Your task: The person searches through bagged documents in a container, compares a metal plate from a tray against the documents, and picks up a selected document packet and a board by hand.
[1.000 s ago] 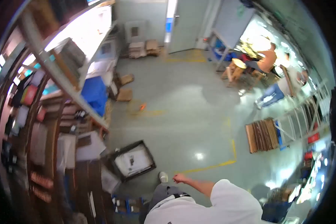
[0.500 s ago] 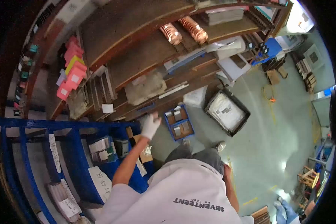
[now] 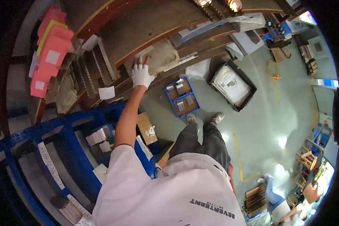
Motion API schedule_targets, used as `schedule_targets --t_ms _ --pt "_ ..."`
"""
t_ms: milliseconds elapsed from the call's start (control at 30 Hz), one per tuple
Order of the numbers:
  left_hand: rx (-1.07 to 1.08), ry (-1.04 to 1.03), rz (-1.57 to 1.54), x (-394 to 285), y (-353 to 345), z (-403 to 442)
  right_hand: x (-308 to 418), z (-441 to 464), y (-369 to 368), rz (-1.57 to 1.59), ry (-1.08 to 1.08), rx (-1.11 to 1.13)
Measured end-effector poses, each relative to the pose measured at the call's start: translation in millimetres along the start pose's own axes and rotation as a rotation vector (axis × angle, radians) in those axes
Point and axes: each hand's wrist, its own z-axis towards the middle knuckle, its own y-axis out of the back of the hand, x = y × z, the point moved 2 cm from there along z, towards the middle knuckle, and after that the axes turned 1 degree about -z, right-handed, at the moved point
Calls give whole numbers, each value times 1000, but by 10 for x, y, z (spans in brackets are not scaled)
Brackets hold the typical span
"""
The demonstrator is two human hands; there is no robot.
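L hand [image 3: 141, 75], in a white glove w/ some bare fingertips, is out at the dk brown shelf [image 3: 147, 28], fingers straight & slightly apart, palm down over the near-left end of a greyish flat pkg [image 3: 164, 56]. Fingertips look to be at its edge; can't tell if they press on it. Pkg lies flat on a lower board of the shelf, w/ a white strip [image 3: 182, 62] just to its right. R hand is hidden behind the hip, so can't tell its state; only a bit of R forearm [image 3: 231, 175] shows. Left of the L hand: white paper tag [image 3: 107, 93] on the shelf edge, then pink blocks [image 3: 51, 56] w/ a yellow one among them. On the floor [image 3: 260, 94], nr the feet: blue tray [image 3: 182, 97] w/ small grey pcs in its compartments, & just beside it a black bin [image 3: 248, 98] w/ white sheets inside. Blue rack [image 3: 66, 124] lower left; cardboard [image 3: 147, 128] btwn it & the legs. Far lower right: another person in blue jeans [image 3: 273, 196], next to a brown stack [image 3: 255, 199].
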Motion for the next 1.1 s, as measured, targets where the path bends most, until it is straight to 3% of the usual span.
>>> schedule_targets --t_ms 67,100,133,200,233,367,467,500,633,933,1000,1067,1100 --pt "74 -32 -85 57 57 14 32 -51 -31 30 -26 -2" --pt "-174 -185 -36 100 141 -17 171 -69 1 79 -9 37" --pt "-171 -186 -45 155 169 22 306 -100 51 125 6 73" --pt "146 55 -259 325 170 205 607 -151 123 151 -56 37" --pt "11 89 -303 427 64 266 679 -162 142 133 -52 32" --pt "-81 179 -883 677 43 328 763 -297 258 118 -98 51" --pt "39 296 -1011 655 370 240 781 -319 292 81 -96 49" --pt "-51 321 -1029 897 -235 505 770 -339 295 36 -87 56" --pt "7 449 -1012 806 -120 443 863 -385 318 55 -68 87" --pt "-21 129 -1008 497 219 222 729 -384 286 115 -44 56" --pt "-11 261 -601 430 150 187 779 -404 270 174 -57 48" --pt "67 206 -567 359 42 133 818 -399 258 154 -68 50" --pt "-86 101 -496 372 -235 129 836 -407 249 129 -74 61"
